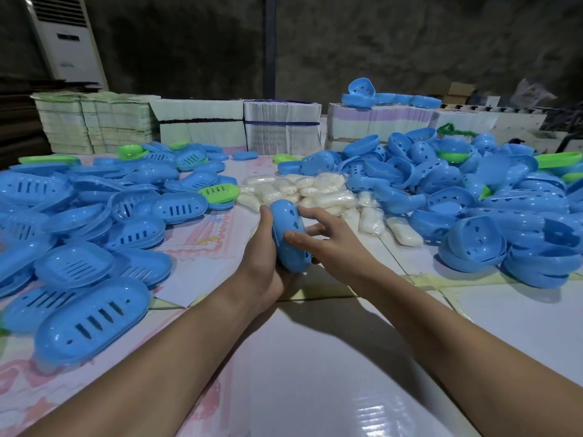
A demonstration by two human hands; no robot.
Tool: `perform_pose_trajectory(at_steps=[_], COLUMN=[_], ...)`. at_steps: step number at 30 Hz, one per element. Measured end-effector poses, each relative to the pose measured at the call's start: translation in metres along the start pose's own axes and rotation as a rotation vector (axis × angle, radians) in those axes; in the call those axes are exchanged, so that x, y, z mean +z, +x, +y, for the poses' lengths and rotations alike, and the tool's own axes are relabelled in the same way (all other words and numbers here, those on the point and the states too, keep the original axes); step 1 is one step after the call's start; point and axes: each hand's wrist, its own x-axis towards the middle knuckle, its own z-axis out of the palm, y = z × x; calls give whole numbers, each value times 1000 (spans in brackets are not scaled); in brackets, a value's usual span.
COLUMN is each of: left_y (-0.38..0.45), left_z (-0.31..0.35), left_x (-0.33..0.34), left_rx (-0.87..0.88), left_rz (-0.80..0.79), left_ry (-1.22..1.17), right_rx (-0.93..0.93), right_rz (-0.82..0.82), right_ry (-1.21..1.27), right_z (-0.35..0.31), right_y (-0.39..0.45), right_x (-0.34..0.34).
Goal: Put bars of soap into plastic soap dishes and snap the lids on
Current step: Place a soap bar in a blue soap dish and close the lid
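Observation:
A blue plastic soap dish (288, 234) stands on edge above the middle of the table. My left hand (263, 257) grips it from the left and underneath. My right hand (325, 239) holds its right side, thumb on the near face and fingers spread behind it. Whether a bar is inside cannot be seen. Just beyond lies a heap of white wrapped soap bars (315, 190). Blue lids with slots (91, 320) are piled on the left, and blue dish bases with holes (473, 238) on the right.
Some green lids (219, 192) lie among the blue ones. Bundled stacks of flat cartons (280, 127) line the table's far edge. The table top (331, 357) is covered with glossy white and pink sheets. A standing air conditioner (67, 39) is at the back left.

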Motion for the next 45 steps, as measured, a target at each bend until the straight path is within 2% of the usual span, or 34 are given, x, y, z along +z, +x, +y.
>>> perform_pose_trajectory(at_steps=[8, 13, 18, 22, 26, 30, 35, 40, 42, 45], left_y=[-7, -20, -21, -13, -8, -4, 9, 25, 29, 41], left_z=[8, 3, 1, 2, -8, -17, -19, -21, -21, -21], left_x=[5, 12, 14, 4, 1, -2, -14, -25, -31, -39], left_rx=[-17, 30, 49, 91, 121, 145, 157, 161, 164, 157], left_rz=[-24, -196, -215, -180, -180, -212, -220, -232, -238, -234], left_ry=[96, 189, 338, 339, 429, 459, 429, 441, 433, 416], right_rx=[31, 22, -46, -7, 96, 298, 579, 564, 600, 683], right_rz=[-3, 37, 178, 353, 484, 622, 629, 691, 655, 610], right_ry=[29, 111, -165, -462, -710, -849, -1043, -1132, -1244, -1284], right_z=[-1, -9, -18, -22, -11, 17, 54, 81, 84, 85], right_y=[-3, -11, -44, -88, -137, -167, -174, -174, -173, -172], right_x=[1, -10, -44, -92, -154, -219, -288, -326, -339, -359])
